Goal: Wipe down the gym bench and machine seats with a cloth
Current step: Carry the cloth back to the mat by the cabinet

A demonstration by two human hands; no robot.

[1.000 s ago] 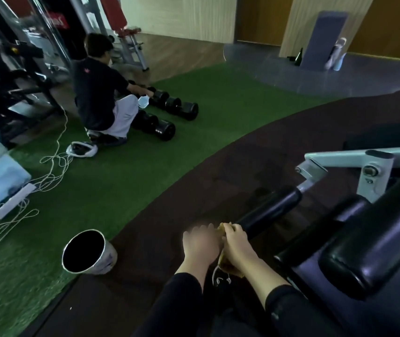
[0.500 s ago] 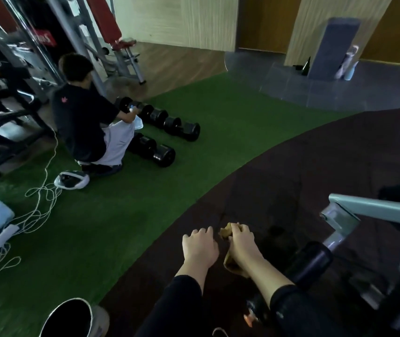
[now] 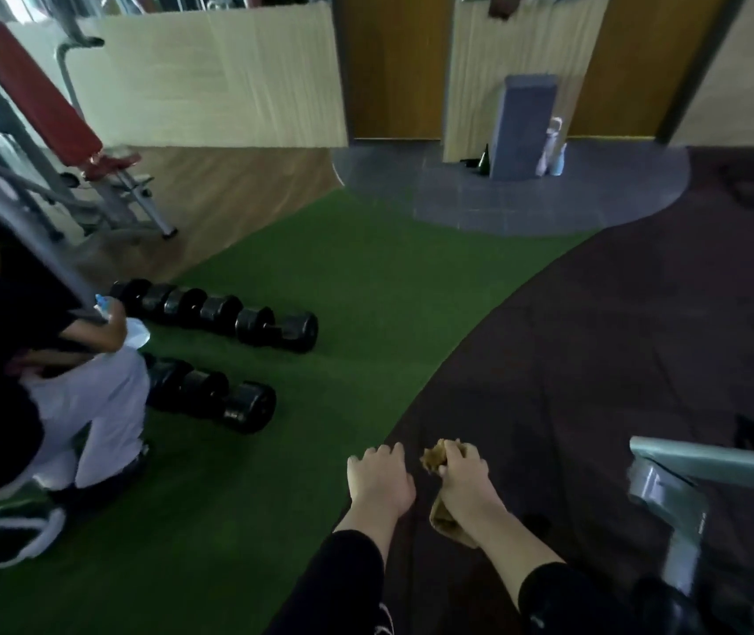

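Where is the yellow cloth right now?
In the head view, low and right of centre, the yellow cloth is gripped in the right hand, beside the left hand, above the dark floor mat.

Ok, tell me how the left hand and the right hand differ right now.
The right hand grips a crumpled tan cloth, with more of the cloth hanging under its wrist; the left hand holds nothing. The right hand's fingers are curled tight round the cloth, while the left hand's fingers are only loosely bent. Both hands reach forward side by side, backs up, over the dark floor, each arm in a black sleeve.
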